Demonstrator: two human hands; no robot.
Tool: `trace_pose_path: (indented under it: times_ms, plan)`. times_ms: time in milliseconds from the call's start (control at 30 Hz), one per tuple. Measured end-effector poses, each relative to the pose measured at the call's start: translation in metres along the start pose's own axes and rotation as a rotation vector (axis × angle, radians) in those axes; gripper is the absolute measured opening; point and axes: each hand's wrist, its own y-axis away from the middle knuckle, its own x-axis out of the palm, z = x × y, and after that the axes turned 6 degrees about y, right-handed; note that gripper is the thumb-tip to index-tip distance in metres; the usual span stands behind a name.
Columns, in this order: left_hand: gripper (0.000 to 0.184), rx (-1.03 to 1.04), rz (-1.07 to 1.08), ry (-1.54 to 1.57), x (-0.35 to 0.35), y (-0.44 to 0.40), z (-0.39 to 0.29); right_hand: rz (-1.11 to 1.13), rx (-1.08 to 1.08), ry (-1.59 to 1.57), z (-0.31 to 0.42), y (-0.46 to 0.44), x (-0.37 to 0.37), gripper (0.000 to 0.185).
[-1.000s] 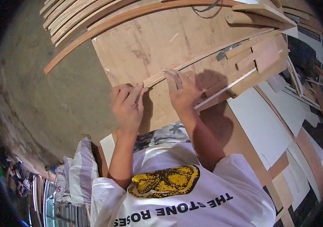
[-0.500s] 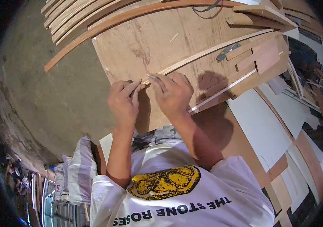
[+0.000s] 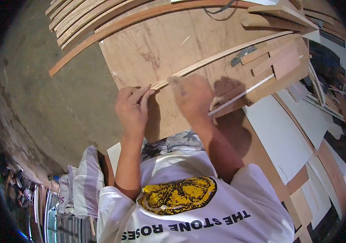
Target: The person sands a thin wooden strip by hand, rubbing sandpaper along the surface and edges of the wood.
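Note:
A long, thin wooden strip [image 3: 221, 59] runs slantwise over the plywood board [image 3: 140, 52]. My left hand [image 3: 132, 105] pinches the near end of this strip between thumb and fingers. Farther along, my right hand [image 3: 193, 95] is at the strip, its fingers curled and smeared by motion. Whether those fingers grip the strip or something small cannot be made out. A cutter knife [image 3: 243, 56] lies on the board beyond my right hand, beside short wooden pieces [image 3: 276, 60].
Several wooden strips [image 3: 83, 20] lie stacked at the upper left, near a long reddish strip [image 3: 75, 54]. A round wooden piece [image 3: 258, 20] rests at the board's far right. White sheets [image 3: 278, 137] lie to the right, and a sack [image 3: 87, 178] stands at lower left.
My right hand has moved to the right along the strip, away from my left hand. My left hand keeps its pinch at the strip's end.

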Motion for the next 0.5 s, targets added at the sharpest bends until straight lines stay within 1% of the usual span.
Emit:
trace_pose_path:
  times_ms: [33,100,133,200,267,367,500]
  plan:
    - [0.018,0.002,-0.011,0.011,0.002,0.001,0.0,0.039,-0.25,0.423,-0.034,0.012,0.022,0.019]
    - [0.017,-0.018,-0.005,-0.003,0.003,0.001,-0.001,0.067,-0.198,0.57,-0.059,0.004,0.016,0.018]
    - [0.017,-0.027,0.0,-0.015,0.001,0.003,-0.002,0.063,0.101,0.283,-0.064,0.0,0.008,0.015]
    - [0.018,-0.039,-0.005,-0.028,0.0,0.003,-0.004,0.058,0.345,-0.045,-0.053,-0.006,-0.003,0.014]
    - [0.019,-0.031,0.014,-0.041,0.001,0.002,-0.006,0.07,0.24,-0.104,-0.007,0.001,-0.01,0.015]
    - [0.022,0.015,0.048,-0.107,-0.005,0.002,-0.002,0.096,0.32,-0.286,0.02,-0.015,-0.036,0.021]
    - [0.023,0.108,0.018,-0.19,0.003,0.009,0.007,0.137,0.259,-0.26,-0.023,-0.008,-0.03,0.027]
